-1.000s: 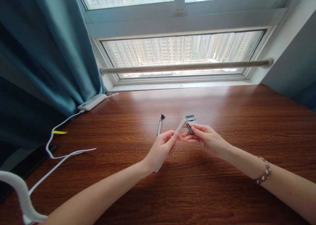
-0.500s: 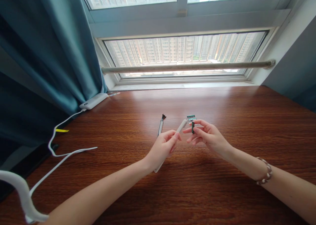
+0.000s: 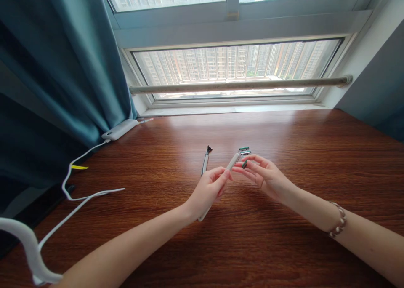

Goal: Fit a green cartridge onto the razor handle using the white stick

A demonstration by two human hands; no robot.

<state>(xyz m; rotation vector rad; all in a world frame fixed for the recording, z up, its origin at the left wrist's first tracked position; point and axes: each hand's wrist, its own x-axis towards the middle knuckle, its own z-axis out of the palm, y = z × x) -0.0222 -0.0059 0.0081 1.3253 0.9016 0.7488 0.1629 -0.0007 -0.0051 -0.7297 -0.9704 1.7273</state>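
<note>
My left hand (image 3: 212,187) is closed around a pale brush (image 3: 232,161) with short bristles at its upper end; the handle's lower end shows below the wrist. Between the thumb and fingers of my right hand (image 3: 263,173) is a small dark green razor cartridge (image 3: 245,164), close to the bristles; I cannot tell whether they touch. Just beyond my right fingers, a pack of razor cartridges (image 3: 244,150) lies on the table, partly hidden. A razor handle (image 3: 205,161) with a black head end and no cartridge on it rests beyond my left hand.
The brown wooden table (image 3: 164,153) reaches to the window sill. At the left are a white power strip (image 3: 120,130), its cord (image 3: 67,174), a yellow tag (image 3: 79,167) and a curved white stand (image 3: 27,246). A blue curtain (image 3: 72,60) hangs beside them.
My right fingers have turned the razor cartridge from upright to slanted, and the fingers have straightened somewhat. The left hand and brush have barely moved.
</note>
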